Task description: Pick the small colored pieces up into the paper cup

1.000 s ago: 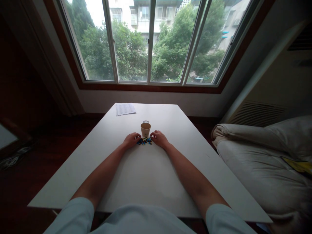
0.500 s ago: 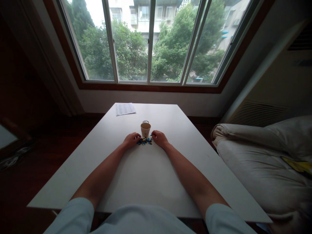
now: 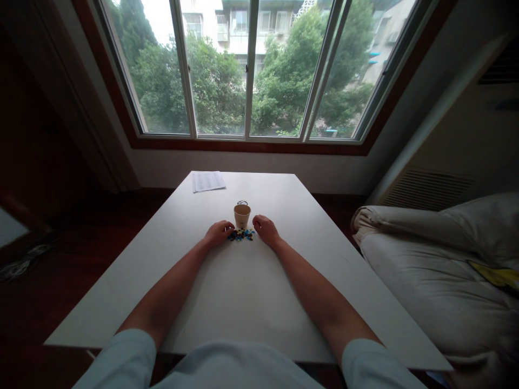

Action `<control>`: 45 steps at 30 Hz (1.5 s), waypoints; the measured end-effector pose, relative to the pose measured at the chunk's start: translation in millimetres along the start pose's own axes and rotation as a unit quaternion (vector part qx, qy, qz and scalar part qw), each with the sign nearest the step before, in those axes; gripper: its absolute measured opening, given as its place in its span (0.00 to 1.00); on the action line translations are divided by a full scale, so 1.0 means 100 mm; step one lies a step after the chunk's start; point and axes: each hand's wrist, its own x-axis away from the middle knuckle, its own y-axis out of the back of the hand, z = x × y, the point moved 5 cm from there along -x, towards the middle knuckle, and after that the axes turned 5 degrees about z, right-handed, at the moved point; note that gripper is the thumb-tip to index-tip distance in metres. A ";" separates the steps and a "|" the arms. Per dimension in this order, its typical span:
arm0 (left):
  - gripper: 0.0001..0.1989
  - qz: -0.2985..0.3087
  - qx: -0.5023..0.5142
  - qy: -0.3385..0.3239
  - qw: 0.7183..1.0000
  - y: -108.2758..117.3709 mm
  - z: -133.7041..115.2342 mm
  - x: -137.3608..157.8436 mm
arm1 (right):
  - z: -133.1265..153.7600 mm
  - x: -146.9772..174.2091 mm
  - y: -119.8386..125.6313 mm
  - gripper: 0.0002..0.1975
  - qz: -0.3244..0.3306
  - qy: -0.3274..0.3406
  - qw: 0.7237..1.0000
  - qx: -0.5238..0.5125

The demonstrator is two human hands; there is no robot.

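A small heap of coloured pieces (image 3: 240,235), mostly blue, yellow and dark, lies on the white table in front of a light brown paper cup (image 3: 242,217). The cup stands upright; its visible inside is bare, but its bottom is hidden. My left hand (image 3: 220,232) rests at the heap's left edge, fingers bent with a small gap between thumb and fingertips. On the other side, my right hand (image 3: 265,228) is just right of the cup and heap, its fingers curled together. Whatever its fingertips may hold is too small to make out.
Behind the cup lies a thin dark loop-shaped item (image 3: 242,202). Printed sheets (image 3: 208,181) rest at the far left of the white table (image 3: 243,302). A cushioned seat (image 3: 430,259) stands to the right, and a window (image 3: 247,70) is beyond the table.
A blue piece at my right fingertips has come down to the heap's right edge. My right hand has shifted slightly to the right. My left hand and the cup have stayed put.
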 end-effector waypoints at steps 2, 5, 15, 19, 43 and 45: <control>0.13 0.000 0.001 0.003 1.000 0.00 0.00 0.00 | -0.02 0.00 -0.03 0.09 0.018 -0.006 1.000 0.004; 0.13 -0.001 0.003 -0.001 1.000 0.00 0.00 0.00 | -0.03 0.01 -0.09 0.08 0.055 -0.003 0.998 0.005; 0.13 0.002 0.003 0.005 1.000 -0.02 0.02 -0.03 | 0.12 0.03 -0.10 0.11 0.120 0.034 0.991 0.048; 0.13 0.002 0.001 0.000 1.000 -0.02 0.03 -0.03 | 0.08 0.01 -0.12 0.08 0.112 0.025 0.992 0.051; 0.13 0.002 -0.002 -0.009 1.000 -0.02 0.05 -0.02 | -0.22 0.01 0.11 0.09 0.201 0.016 0.979 -0.007; 0.13 0.001 -0.001 -0.010 1.000 -0.02 0.05 -0.02 | -0.24 0.00 0.08 0.08 0.191 0.021 0.981 -0.010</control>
